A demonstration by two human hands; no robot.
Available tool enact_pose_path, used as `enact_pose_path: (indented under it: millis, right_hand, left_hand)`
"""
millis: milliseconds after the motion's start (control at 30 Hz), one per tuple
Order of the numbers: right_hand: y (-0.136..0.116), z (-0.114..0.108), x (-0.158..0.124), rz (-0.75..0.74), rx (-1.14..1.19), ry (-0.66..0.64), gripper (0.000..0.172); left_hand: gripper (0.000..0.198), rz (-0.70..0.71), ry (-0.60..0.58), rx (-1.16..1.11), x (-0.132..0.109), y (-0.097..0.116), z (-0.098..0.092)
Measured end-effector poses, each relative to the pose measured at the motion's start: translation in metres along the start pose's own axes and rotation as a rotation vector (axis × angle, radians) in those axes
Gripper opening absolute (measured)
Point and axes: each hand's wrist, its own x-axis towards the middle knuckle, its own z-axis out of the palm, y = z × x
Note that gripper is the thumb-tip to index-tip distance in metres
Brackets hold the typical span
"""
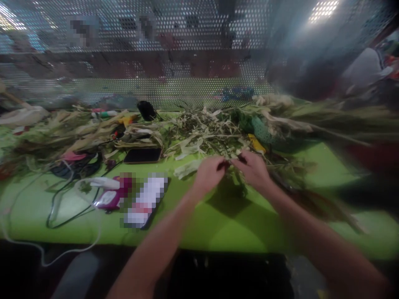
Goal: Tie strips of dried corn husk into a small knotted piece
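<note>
Stems and leaves (232, 172), a small dark green bunch of them, sit right between my two hands, over the middle of the green tabletop (218, 224) and a little toward its far edge. My left hand (209, 173) has its fingers curled in, pinching the bunch at its left side. My right hand (254, 169) does the same from the right, fingers bent and pressed onto the same bunch, so the two hands nearly touch at the fingertips. The picture is blurred here, so I cannot tell how many stems I am holding. The bunch throws a dark shadow on the tabletop just below my hands.

Just behind my hands a big pile of cut leaves and pale strips (202, 133) spreads along the far edge. To the right of it lies a green mesh net (264, 131), with a yellow tool (256, 143) beside it. More long dry stalks (343, 116) run toward the far right corner.

Left of my hands, a dark phone (142, 155) lies flat near the pile. Nearer the front edge lies a second flat thing, blurred out, with a pink case (109, 199) beside it. Cables (62, 203) loop across the left end of the tabletop and over the front edge. A perforated metal screen (156, 62) stands behind the far edge.
</note>
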Motion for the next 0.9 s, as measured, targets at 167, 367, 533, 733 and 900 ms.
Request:
enact_pose_path:
  millis: [167,367,533,733,900]
  right_hand:
    - [0.001,0.004,0.001,0.126,0.260,-0.043,0.032]
    - [0.001,-0.004,0.008,0.088,0.273,-0.018,0.031]
    - [0.000,-0.001,0.002,-0.013,0.181,-0.010,0.024]
    - [-0.003,0.003,0.001,0.023,0.282,-0.003,0.028]
    - [-0.001,0.000,0.007,0.098,0.431,-0.008,0.026]
  left_hand:
    - [0.014,0.003,0.118,0.021,-0.006,0.011,0.002]
    - [0.019,-0.144,-0.063,-0.367,0.004,-0.007,-0.001]
    - [0.016,-0.159,-0.175,-0.456,0.006,-0.014,0.001]
    - [0.014,-0.139,-0.070,-0.299,0.005,-0.006,0.000]
    - [0.020,-0.164,-0.140,-0.460,0.005,-0.007,-0.003]
